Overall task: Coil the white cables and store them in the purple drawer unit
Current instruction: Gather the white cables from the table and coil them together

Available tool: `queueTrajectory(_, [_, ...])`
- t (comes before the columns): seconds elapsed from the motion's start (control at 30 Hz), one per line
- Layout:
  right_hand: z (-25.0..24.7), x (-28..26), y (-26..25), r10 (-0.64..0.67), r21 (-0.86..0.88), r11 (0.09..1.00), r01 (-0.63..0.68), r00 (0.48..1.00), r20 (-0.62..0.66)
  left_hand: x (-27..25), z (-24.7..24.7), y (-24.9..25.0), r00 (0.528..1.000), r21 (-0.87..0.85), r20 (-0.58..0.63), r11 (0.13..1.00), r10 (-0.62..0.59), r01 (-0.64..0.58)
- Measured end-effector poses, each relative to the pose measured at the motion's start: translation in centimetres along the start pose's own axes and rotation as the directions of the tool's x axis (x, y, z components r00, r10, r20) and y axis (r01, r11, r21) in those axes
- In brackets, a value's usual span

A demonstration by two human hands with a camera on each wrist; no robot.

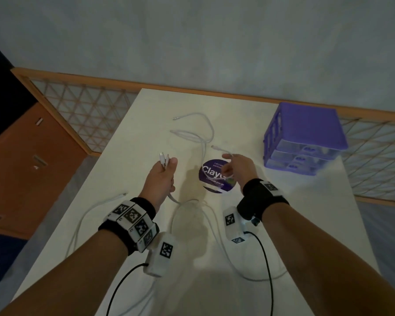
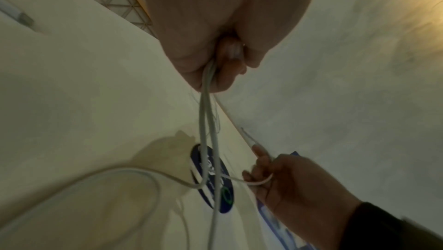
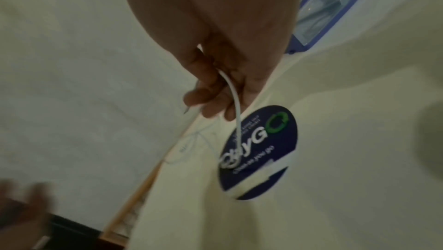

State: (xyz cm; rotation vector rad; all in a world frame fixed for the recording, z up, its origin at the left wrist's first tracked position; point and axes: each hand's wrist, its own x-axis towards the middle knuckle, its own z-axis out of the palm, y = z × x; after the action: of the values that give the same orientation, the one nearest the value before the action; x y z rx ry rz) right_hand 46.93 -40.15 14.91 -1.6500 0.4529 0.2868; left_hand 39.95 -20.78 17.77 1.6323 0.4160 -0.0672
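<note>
My left hand [image 1: 165,166] is raised over the white table [image 1: 294,220] and grips a white cable [image 1: 163,158] by two plug ends that stick out above the fist. In the left wrist view two strands of the cable [image 2: 206,121] hang from my left hand [image 2: 225,61] toward the table. My right hand [image 1: 229,167] pinches another white cable near its plug [image 1: 214,147]; in the right wrist view that cable [image 3: 236,106] droops from my right hand [image 3: 215,91]. The purple drawer unit [image 1: 306,135] stands at the far right with its drawers closed.
A loose white cable [image 1: 198,131] lies at the far middle, another [image 1: 87,215] trails off the near left. A round dark blue sticker [image 1: 214,179] marks the table centre. A wooden lattice rail [image 1: 82,110] runs behind the table. An orange cabinet [image 1: 21,156] stands left.
</note>
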Motion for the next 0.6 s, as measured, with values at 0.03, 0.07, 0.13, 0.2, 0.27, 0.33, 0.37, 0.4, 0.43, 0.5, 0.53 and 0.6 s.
queueTrajectory(0.03, [-0.4, -1.1, -0.4, -0.02, 0.099, 0.995, 0.017, 0.999, 0.026, -0.3, 0.5, 0.2, 1.0, -0.02, 0.017, 1.0, -0.005, 0.006])
queueTrajectory(0.07, [-0.8, -2.3, -0.7, -0.039, 0.194, 0.981, 0.028, 0.998, 0.052, -0.8, 1.1, 0.6, 0.999, -0.041, 0.034, 0.999, -0.009, 0.011])
queueTrajectory(0.13, [-1.2, -4.9, -1.3, -0.114, 0.238, 0.967, 0.089, 0.989, 0.092, -1.7, 2.3, 1.3, 0.998, -0.088, 0.064, 0.996, 0.001, 0.005])
queueTrajectory(0.2, [-1.5, -7.4, -1.3, -0.234, 0.166, 0.964, 0.206, 0.957, 0.169, -2.8, 3.5, 2.2, 0.995, -0.128, 0.096, 0.992, 0.018, -0.005])
queueTrajectory(0.27, [-1.8, -9.5, -1.0, -0.304, 0.113, 0.952, 0.285, 0.919, 0.251, -3.8, 4.5, 2.9, 0.993, -0.121, 0.109, 0.992, 0.048, -0.034])
queueTrajectory(0.33, [-1.9, -11.0, -0.2, -0.366, -0.005, 0.924, 0.383, 0.886, 0.284, -4.7, 5.4, 3.5, 0.989, -0.089, 0.112, 0.993, 0.091, -0.081])
queueTrajectory(0.37, [-2.2, -11.6, 0.3, -0.387, -0.046, 0.908, 0.415, 0.878, 0.283, -5.1, 5.8, 3.7, 0.988, -0.079, 0.109, 0.992, 0.108, -0.1])
queueTrajectory(0.4, [-2.6, -12.1, 0.6, -0.401, -0.064, 0.899, 0.434, 0.872, 0.281, -5.4, 6.2, 3.8, 0.987, -0.068, 0.103, 0.991, 0.123, -0.116])
queueTrajectory(0.43, [-2.9, -12.6, 0.7, -0.418, -0.071, 0.889, 0.452, 0.866, 0.275, -5.8, 6.6, 3.9, 0.986, -0.055, 0.1, 0.99, 0.136, -0.131])
queueTrajectory(0.5, [-3.4, -13.0, 0.9, -0.482, -0.117, 0.845, 0.521, 0.838, 0.254, -6.5, 7.2, 3.8, 0.983, -0.028, 0.114, 0.989, 0.145, -0.143])
queueTrajectory(0.53, [-3.4, -13.0, 1.2, -0.515, -0.156, 0.815, 0.559, 0.82, 0.249, -6.8, 7.4, 3.7, 0.98, -0.019, 0.135, 0.99, 0.144, -0.142])
queueTrajectory(0.6, [-3.7, -13.6, 1.5, -0.562, -0.228, 0.757, 0.613, 0.788, 0.251, -8.0, 7.8, 3.7, 0.972, -0.038, 0.185, 0.989, 0.148, -0.143])
